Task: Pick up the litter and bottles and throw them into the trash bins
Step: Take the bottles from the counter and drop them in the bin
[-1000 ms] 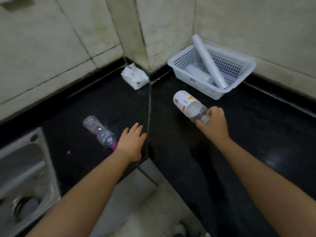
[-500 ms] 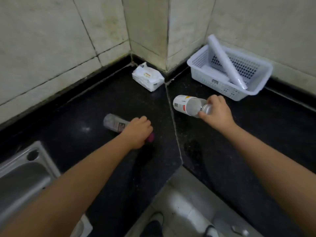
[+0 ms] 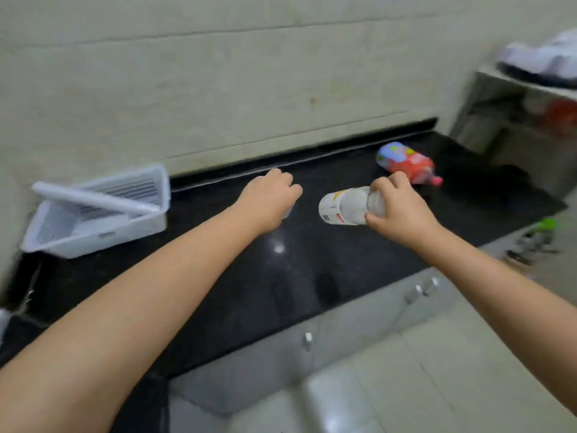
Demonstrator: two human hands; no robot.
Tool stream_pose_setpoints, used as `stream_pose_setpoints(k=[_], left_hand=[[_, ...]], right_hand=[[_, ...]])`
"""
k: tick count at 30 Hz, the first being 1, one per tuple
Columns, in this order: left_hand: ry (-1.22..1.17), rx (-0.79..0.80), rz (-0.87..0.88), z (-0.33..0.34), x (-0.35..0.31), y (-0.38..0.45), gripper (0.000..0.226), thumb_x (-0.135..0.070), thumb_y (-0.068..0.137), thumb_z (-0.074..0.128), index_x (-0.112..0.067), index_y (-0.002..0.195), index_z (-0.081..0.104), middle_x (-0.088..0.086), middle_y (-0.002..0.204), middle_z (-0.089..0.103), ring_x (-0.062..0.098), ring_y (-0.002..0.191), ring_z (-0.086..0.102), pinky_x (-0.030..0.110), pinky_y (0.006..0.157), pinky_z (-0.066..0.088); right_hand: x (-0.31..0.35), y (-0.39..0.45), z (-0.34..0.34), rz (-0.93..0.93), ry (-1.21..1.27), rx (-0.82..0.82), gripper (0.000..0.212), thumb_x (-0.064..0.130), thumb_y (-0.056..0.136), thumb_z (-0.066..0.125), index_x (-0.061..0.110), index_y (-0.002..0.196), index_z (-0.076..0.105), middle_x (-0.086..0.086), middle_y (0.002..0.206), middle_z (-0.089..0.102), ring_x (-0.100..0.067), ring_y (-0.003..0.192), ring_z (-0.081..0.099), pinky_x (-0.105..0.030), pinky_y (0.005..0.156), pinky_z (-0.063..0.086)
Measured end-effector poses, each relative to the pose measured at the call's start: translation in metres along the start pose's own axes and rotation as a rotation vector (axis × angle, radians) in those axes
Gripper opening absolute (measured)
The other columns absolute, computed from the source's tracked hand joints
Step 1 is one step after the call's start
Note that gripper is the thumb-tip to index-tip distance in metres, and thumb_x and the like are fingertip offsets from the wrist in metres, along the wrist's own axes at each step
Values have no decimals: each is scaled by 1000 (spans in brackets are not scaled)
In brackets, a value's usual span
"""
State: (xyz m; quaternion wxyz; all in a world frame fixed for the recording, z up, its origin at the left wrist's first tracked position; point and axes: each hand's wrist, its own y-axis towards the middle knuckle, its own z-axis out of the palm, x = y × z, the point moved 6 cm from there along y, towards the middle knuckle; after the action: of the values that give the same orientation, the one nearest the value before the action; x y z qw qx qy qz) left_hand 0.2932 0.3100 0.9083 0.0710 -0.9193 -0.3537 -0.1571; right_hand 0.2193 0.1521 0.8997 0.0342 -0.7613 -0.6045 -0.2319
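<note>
Gripping a white bottle (image 3: 346, 207), right hand (image 3: 402, 210) hovers (left hand (image 3: 270, 200) seemingly fisted).

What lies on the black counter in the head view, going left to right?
White basket → left hand → white bottle held in the right hand → red bottle lying on its side.

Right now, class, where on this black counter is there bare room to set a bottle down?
Bare: the near strip of the black counter, between the white basket and the counter's right end. Crowded: the far right, where the red-labelled bottle lies just behind the right hand holding the white-labelled bottle. Left hand is closed mid-counter.
</note>
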Motion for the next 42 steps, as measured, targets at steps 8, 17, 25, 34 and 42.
stream_pose_setpoints(k=[8, 17, 25, 34, 42], left_hand=[[17, -590, 633, -151, -382, 90, 14, -8, 42, 66, -8, 56, 67, 8, 51, 64, 25, 44, 62, 14, 30, 37], [-353, -382, 947, -230, -744, 50, 34, 0, 70, 76, 0, 100, 60, 19, 100, 61, 36, 95, 58, 39, 63, 53], [-672, -37, 1116, -225, -978, 64, 34, -15, 87, 67, -6, 119, 62, 17, 110, 54, 31, 108, 52, 33, 88, 45], [-411, 240, 1381, -144, -1251, 144, 26, -13, 90, 60, -4, 114, 61, 22, 113, 53, 34, 108, 52, 36, 85, 46], [-149, 462, 1366, 44, -1421, 198, 39, -16, 97, 51, -9, 134, 46, 14, 129, 47, 26, 120, 45, 28, 93, 44]], right_hand=[[-283, -221, -181, 499, -203, -315, 32, 4, 76, 61, -5, 106, 52, -28, 109, 46, -41, 98, 49, -44, 76, 47], [-480, -503, -289, 1022, -275, -505, 25, -1, 76, 56, -5, 101, 53, -28, 106, 45, -39, 96, 47, -33, 64, 31], [-609, -671, -284, 1537, -92, -563, 32, 4, 77, 59, -5, 108, 52, -25, 112, 43, -40, 101, 50, -40, 86, 44], [-849, -733, -232, 1907, 173, -580, 39, 5, 82, 56, -2, 119, 48, -25, 120, 42, -38, 105, 48, -38, 91, 42], [-1038, -753, -60, 2096, 478, -456, 37, 13, 89, 54, 6, 124, 42, -15, 119, 40, -24, 97, 41, -30, 81, 35]])
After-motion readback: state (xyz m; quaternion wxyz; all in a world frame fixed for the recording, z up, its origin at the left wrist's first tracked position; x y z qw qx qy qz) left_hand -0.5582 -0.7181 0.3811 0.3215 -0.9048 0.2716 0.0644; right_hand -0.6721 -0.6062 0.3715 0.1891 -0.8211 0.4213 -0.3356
